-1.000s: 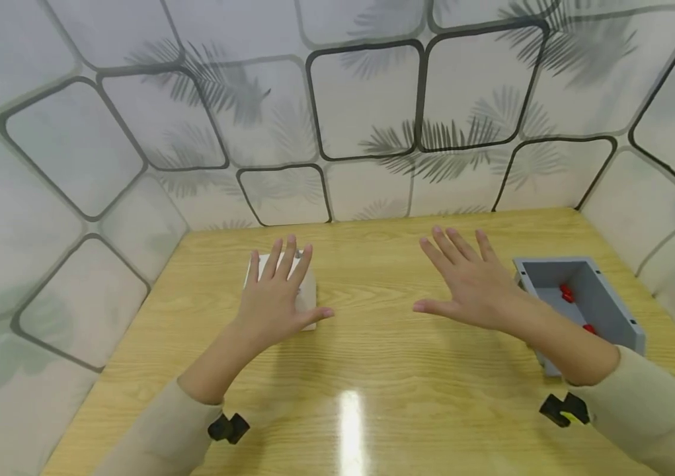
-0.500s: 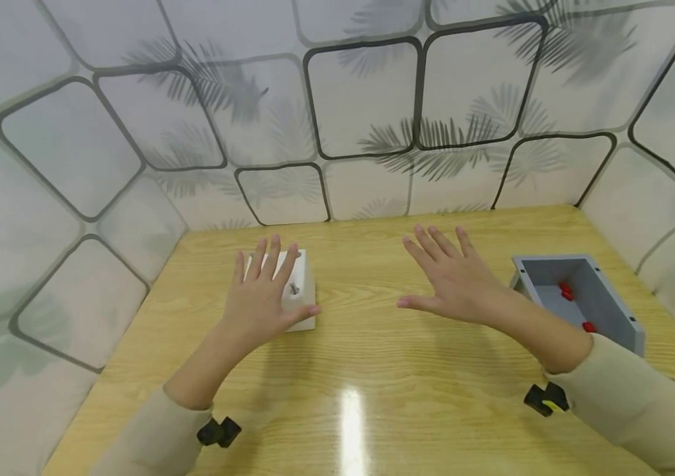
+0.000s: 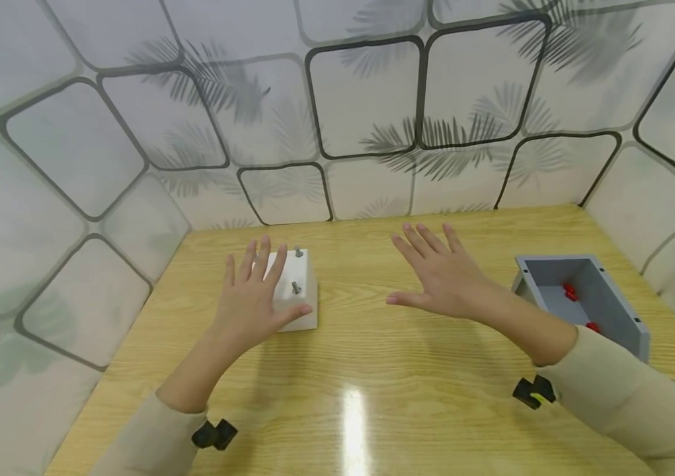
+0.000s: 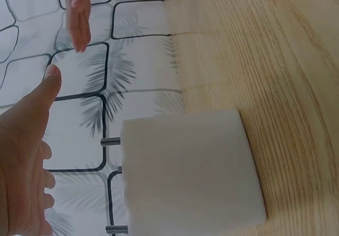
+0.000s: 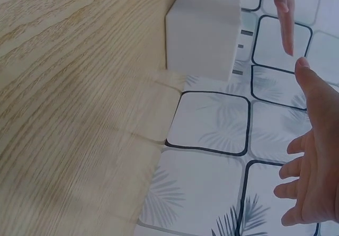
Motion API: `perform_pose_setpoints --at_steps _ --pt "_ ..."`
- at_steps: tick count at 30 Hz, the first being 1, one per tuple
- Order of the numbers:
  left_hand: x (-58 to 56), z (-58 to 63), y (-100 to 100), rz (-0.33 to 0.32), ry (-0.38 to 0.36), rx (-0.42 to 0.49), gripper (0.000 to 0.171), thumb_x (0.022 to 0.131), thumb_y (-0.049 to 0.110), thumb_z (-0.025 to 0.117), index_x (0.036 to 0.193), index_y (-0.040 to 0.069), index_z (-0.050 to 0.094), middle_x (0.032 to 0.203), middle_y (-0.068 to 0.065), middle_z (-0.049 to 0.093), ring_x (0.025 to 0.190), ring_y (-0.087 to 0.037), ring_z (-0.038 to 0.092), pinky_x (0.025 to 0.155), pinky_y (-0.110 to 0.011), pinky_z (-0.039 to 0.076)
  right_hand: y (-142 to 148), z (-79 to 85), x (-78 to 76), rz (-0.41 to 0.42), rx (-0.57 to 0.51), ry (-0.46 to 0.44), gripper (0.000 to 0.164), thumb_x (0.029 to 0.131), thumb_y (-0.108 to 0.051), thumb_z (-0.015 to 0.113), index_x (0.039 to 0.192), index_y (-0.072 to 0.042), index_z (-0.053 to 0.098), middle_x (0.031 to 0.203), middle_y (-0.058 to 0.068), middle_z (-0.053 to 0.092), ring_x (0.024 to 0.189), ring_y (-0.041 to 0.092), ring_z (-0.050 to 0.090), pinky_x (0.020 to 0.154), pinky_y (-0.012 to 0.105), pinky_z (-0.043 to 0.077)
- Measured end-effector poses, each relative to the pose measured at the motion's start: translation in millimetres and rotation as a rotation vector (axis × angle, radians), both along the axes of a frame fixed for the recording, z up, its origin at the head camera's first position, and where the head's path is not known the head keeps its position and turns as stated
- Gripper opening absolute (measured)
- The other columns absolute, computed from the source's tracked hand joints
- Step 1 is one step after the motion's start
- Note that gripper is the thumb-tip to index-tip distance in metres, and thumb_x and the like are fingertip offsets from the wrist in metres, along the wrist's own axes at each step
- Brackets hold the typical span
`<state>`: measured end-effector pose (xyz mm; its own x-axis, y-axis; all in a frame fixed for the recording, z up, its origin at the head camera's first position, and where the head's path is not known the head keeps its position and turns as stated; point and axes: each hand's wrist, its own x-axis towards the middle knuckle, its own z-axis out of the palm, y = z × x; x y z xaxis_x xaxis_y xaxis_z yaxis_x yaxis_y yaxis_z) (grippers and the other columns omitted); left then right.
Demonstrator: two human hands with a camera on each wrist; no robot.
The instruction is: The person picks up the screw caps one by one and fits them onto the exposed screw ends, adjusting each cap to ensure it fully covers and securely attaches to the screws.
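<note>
My left hand [image 3: 248, 307] hovers palm down with fingers spread, overlapping the left part of a white block [image 3: 298, 301] in the head view. Threaded metal studs [image 3: 296, 287] stick up from the block's top; part of that top is hidden by the hand. In the left wrist view the white block [image 4: 190, 175] shows its plain side, with studs [image 4: 111, 141] poking out beyond one edge. My right hand [image 3: 447, 281] is held over the table to the right, fingers apart and holding nothing. Between the right hand and the table edge at right sits a grey bin [image 3: 601, 291].
Several red pieces [image 3: 570, 291] lie inside the grey bin, whose near part the right forearm covers. The wood-grain table [image 3: 361, 370] meets patterned wall covering [image 3: 367, 99] at the back and both sides. A small black device [image 3: 214, 434] sits on each wrist.
Both hands have drifted left, still spread. More of the white block and its studs now shows beside the left hand, and more of the bin shows past the right forearm.
</note>
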<state>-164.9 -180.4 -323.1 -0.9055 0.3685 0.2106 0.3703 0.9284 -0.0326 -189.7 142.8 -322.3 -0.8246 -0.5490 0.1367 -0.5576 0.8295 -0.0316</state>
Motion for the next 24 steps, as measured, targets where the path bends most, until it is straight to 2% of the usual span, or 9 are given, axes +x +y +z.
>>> perform_pose_setpoints --at_steps 8,20,24 --pt "0.7 -0.8 -5.9 0.023 0.008 -0.004 0.103 0.08 0.075 0.046 0.153 0.011 0.012 0.157 -0.019 0.009 0.146 -0.035 0.001 0.115 -0.061 0.003 -5.4 -0.2 -3.1 0.005 -0.013 -0.005 0.097 0.084 -0.073 0.041 0.152 -0.009 0.016 0.158 0.015 0.01 0.145 0.034 0.008 0.115 0.06 -0.002" --pt "1.2 -3.5 -14.1 0.038 -0.005 0.02 0.102 0.08 0.068 0.055 0.153 0.01 0.013 0.157 -0.02 0.007 0.145 -0.036 0.001 0.114 -0.062 0.001 -13.6 -1.1 -7.4 0.009 -0.047 0.005 0.094 0.085 -0.071 0.043 0.152 -0.01 0.017 0.157 0.016 0.013 0.145 0.034 0.012 0.115 0.06 0.002" --pt "1.0 -6.3 -17.3 0.049 -0.018 0.019 0.102 0.08 0.069 0.053 0.153 0.01 0.013 0.158 -0.02 0.004 0.145 -0.035 -0.001 0.115 -0.061 -0.001 -17.3 -1.2 -8.6 0.02 -0.051 0.008 0.095 0.085 -0.071 0.042 0.152 -0.009 0.017 0.157 0.017 0.014 0.145 0.034 0.012 0.115 0.06 0.002"
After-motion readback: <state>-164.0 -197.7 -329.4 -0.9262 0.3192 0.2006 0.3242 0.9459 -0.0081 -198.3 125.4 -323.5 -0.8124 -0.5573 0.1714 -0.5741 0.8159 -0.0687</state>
